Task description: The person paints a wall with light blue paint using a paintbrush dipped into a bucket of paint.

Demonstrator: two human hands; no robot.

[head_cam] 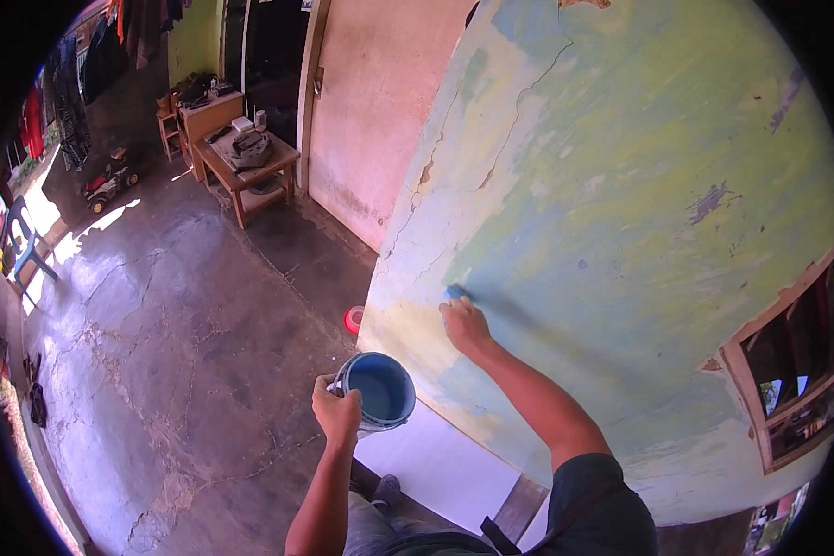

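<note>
My left hand [338, 410] grips the rim and handle side of a small bucket [379, 390], which has bluish liquid inside. To the right and farther up, my right hand [466, 325] is closed on a blue object [456, 292], mostly covered by the fingers; its exact kind I cannot tell. That object is against the painted wall [598, 229], whose surface shows patchy blue, green, yellow and white with cracks. The bucket is held in front of my body, beside the wall's lower edge.
A wooden table [278, 154] with items on it stands by the pink door [375, 104]. A red round object [353, 320] lies at the wall's foot. A window frame [757, 403] is at the right, a plastic chair [31, 254] at far left. The concrete floor [201, 361] is cracked.
</note>
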